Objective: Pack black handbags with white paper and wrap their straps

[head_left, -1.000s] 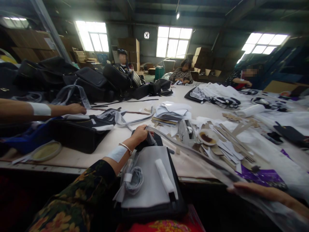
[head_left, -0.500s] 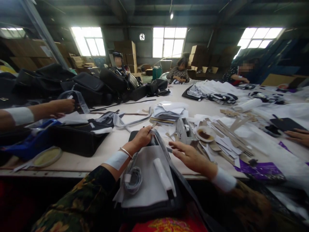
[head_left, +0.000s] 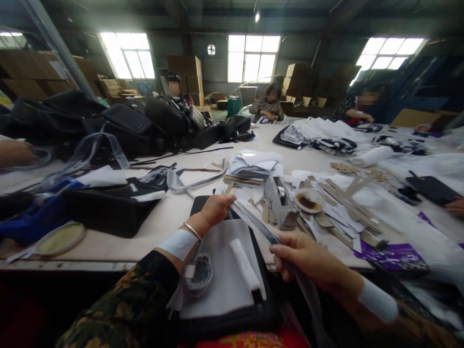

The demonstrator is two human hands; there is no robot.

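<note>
My left hand [head_left: 217, 211] pinches one end of a long strap in clear plastic wrap [head_left: 255, 223], above the top of a black bag [head_left: 268, 290]. Lower and to the right, my right hand [head_left: 299, 253] has closed around the same strap, whose free length hangs down past the table edge. The bag lies between my forearms, leaning at the table's front. On it rests a white foam sheet [head_left: 224, 285]. A coiled, wrapped cord [head_left: 198, 274] and a white wrapped roll [head_left: 244, 266] lie on that sheet.
A tape dispenser [head_left: 281, 200] stands beyond my right hand, beside a dish of brown stuff [head_left: 309, 200] and cardboard strips [head_left: 350, 208]. Stacked papers [head_left: 253, 166] sit mid-table. Black bags [head_left: 126, 121] pile up left. Co-workers sit across; other people's hands show at both sides.
My right hand, open before, has closed on the strap and drawn it down to the right, stretching it out. My left hand keeps its pinch. The co-worker's hand at left has moved further left.
</note>
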